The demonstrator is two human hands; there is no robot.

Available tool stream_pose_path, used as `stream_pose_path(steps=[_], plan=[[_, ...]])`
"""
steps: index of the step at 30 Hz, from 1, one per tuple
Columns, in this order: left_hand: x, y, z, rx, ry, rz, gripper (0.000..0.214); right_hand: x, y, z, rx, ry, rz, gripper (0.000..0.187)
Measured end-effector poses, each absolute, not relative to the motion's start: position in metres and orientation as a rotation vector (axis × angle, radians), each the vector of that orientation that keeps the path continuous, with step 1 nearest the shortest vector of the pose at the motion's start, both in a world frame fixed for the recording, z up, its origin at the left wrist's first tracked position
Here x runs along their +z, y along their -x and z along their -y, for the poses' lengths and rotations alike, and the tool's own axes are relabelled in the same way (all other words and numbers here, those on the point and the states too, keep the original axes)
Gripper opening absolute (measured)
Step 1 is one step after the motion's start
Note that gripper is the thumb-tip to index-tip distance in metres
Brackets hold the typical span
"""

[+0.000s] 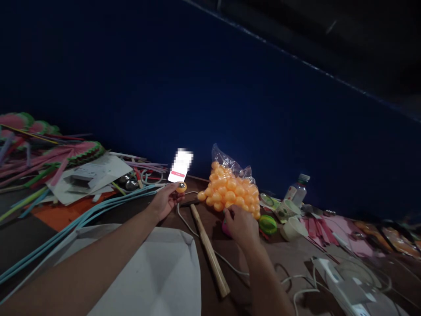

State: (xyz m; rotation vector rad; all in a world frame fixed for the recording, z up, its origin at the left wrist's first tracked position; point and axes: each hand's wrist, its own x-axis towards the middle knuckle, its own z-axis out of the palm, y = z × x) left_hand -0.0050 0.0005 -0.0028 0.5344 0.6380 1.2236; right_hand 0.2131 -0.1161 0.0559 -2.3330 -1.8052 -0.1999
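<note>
Pinching small orange plastic ball (181,187) in left hand (164,202) at frame centre, lifted clear; right hand (241,226) curled, fingertips at clear bag of orange balls (232,189), steadying.

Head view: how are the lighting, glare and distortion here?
Head view: dim overall, with the dark blue wall nearly black; the glowing white phone screen is blown out and partly pixelated; the clear plastic bag of orange balls is the best lit; the horizon tilts and the edges bend from the wide lens.
</note>
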Motion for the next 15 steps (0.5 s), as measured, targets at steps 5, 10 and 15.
stream_pose_path(steps=[5,10,15], plan=[[-0.002,0.005,0.000,1.219,-0.540,-0.652,0.014,0.057,-0.213,0.116,-0.188,2.345,1.793,0.028],[-0.003,0.005,0.000,1.214,-0.546,-0.654,0.015,0.065,-0.223,0.117,-0.162,2.422,1.669,0.031],[-0.004,0.005,0.000,1.211,-0.551,-0.658,0.015,0.072,-0.237,0.119,-0.133,2.595,1.618,0.030]])
